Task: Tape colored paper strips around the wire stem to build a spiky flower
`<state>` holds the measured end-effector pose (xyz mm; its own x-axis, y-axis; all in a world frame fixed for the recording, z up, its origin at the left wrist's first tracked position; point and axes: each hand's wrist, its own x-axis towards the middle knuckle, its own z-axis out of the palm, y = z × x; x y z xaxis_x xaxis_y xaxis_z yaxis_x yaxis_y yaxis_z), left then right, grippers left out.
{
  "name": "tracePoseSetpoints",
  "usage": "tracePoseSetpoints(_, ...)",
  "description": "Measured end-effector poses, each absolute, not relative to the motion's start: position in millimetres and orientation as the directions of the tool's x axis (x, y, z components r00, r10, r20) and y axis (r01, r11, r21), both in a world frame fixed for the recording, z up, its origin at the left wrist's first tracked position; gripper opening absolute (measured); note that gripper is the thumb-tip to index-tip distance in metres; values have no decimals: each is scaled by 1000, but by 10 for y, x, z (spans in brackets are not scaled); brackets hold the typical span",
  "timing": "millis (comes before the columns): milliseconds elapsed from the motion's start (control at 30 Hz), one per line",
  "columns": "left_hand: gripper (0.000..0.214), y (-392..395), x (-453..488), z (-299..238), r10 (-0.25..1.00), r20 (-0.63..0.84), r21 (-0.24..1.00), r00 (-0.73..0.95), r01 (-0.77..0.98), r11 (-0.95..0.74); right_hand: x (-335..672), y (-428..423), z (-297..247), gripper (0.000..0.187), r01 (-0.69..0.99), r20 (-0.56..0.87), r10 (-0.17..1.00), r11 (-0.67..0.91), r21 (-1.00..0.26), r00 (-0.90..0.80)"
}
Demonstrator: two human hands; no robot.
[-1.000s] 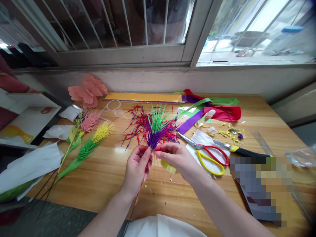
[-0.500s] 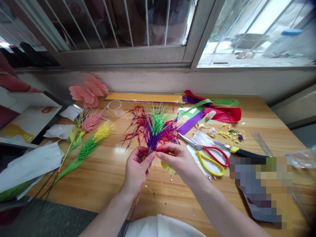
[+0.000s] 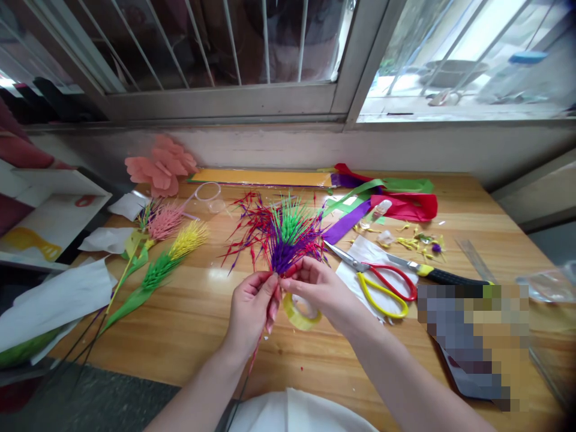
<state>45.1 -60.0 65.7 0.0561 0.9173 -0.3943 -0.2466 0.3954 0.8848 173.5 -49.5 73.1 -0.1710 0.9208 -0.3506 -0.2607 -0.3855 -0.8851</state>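
Observation:
An artificial wheat ear (image 3: 288,225), green at the tip and purple lower down, stands upright in my hands. My left hand (image 3: 254,303) is closed in a pinch round its stem just below the purple part. The stem runs down past my palm, red and then dark. Close against the base, my right hand (image 3: 315,288) pinches a thin red piece, mostly hidden by the fingers. A roll of yellowish clear tape (image 3: 294,318) lies on the table under my right hand. Behind the ear is a pile of loose red and purple spikelets (image 3: 247,228).
Red-and-yellow-handled scissors (image 3: 389,291) and a black-handled cutter (image 3: 450,279) lie on the right by a phone (image 3: 463,372). Coloured strips (image 3: 400,207) are at the back right. Finished ears (image 3: 162,267) and a pink flower (image 3: 159,165) are on the left.
The wheat ear has tilted slightly, and my right hand has drawn in closer to its base. More of the tape roll shows beneath my right hand.

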Motion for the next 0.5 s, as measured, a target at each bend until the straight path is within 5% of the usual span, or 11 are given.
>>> tracePoseSetpoints(500,31,-554,415,561,899,-407,849,163,-297,438,1818,-505,726,23,-232,-329,868,-430,-872,-372)
